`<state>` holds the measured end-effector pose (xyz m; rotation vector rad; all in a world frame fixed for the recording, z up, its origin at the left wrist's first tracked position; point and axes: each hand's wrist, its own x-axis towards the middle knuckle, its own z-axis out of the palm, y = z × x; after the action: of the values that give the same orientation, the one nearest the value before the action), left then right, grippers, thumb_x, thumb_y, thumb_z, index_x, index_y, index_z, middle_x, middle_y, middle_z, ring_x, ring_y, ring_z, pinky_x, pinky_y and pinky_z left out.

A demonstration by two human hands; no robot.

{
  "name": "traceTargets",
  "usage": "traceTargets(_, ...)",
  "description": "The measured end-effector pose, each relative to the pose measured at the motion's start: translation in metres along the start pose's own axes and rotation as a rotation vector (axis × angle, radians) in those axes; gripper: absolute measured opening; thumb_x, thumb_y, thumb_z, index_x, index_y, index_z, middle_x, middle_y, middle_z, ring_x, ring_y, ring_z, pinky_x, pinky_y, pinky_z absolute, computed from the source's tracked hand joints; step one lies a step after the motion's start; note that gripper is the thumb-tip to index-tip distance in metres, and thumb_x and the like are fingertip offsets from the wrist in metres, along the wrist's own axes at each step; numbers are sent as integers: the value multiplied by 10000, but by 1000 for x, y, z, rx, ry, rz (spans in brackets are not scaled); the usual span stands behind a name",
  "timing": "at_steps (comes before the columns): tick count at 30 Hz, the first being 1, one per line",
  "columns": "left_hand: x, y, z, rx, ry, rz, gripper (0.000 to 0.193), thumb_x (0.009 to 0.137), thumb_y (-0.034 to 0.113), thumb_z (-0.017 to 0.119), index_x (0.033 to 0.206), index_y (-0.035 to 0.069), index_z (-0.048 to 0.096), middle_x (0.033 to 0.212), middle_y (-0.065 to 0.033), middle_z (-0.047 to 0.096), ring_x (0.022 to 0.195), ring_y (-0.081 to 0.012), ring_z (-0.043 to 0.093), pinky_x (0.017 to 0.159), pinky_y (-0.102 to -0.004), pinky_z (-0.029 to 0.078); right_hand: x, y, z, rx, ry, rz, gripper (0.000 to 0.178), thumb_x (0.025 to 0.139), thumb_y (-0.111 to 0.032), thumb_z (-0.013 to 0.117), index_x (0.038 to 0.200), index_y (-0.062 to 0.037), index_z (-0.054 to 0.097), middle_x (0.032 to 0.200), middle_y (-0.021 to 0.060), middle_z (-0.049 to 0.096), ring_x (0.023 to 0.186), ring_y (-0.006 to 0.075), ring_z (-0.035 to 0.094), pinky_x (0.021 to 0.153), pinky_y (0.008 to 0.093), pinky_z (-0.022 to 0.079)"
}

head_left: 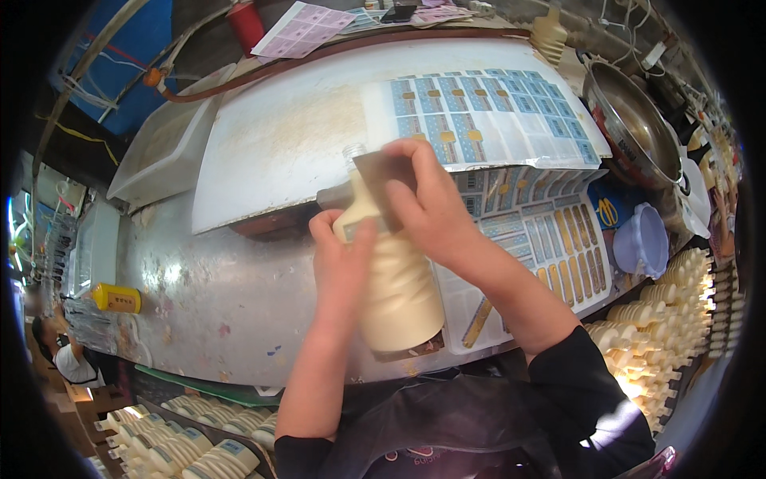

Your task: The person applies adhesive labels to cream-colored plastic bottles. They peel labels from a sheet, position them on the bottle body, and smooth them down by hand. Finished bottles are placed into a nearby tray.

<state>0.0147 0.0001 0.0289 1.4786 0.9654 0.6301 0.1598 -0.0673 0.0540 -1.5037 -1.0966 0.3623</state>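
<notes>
Far off to the left of the fingers there's a small yellow bottle (118,298) lying on the metal table (215,295), well apart from everything in hand.

The left hand (341,257) comes up from the lower edge with the forearm nearly straight. Its fingers are wrapped around the upper part of a cream bottle (396,287), thumb pressed on the front near the shoulder. So it's closed on the bottle, not loose.

The bottle sits between both hands, tilted with its clear neck pointing away from the person and its base toward the body.

The right hand (431,203) reaches in from the right, black sleeve pushed up, wrist bent over the bottle's top. Its fingers are curled and pinching a brownish label (383,177) flat against the bottle's neck area.

Just right of those fingers, label sheets (519,231) in blue and yellow lie spread on the table. Further right sits a steel bowl (630,128), with a pale plastic cup (642,239) below it.
</notes>
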Motion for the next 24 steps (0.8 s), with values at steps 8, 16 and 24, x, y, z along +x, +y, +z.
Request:
traceTargets(8, 10, -34, -5, -198, -89, 65, 360, 1077, 314, 475, 1298, 33, 432, 1203, -120, 549, 1086, -175, 537, 968, -334, 462, -22, 37, -15, -54, 97, 28, 435, 967, -86, 512, 1384, 11, 436, 1356, 228, 543, 1285, 412, 536, 1103, 446, 413)
traceTargets(16, -1, -13, -5, -81, 22, 168, 356, 1046, 252, 532, 1312, 29, 455, 1240, -151, 573, 1136, -218, 557, 983, -361, 464, -15, 20, -44, 411, 64, 353, 303, 971, -222, 654, 1194, -18, 664, 1073, 49, 691, 981, 120, 629, 875, 287, 515)
traceTargets(24, 2, -7, 8, 142, 81, 149, 526, 905, 274, 745, 1285, 40, 467, 1202, -185, 607, 1065, -267, 614, 929, -401, 503, -17, 10, -22, 38, -143, 489, 467, 901, -434, 708, 1064, 0, 768, 932, 163, 758, 825, 243, 720, 777, 352, 545)
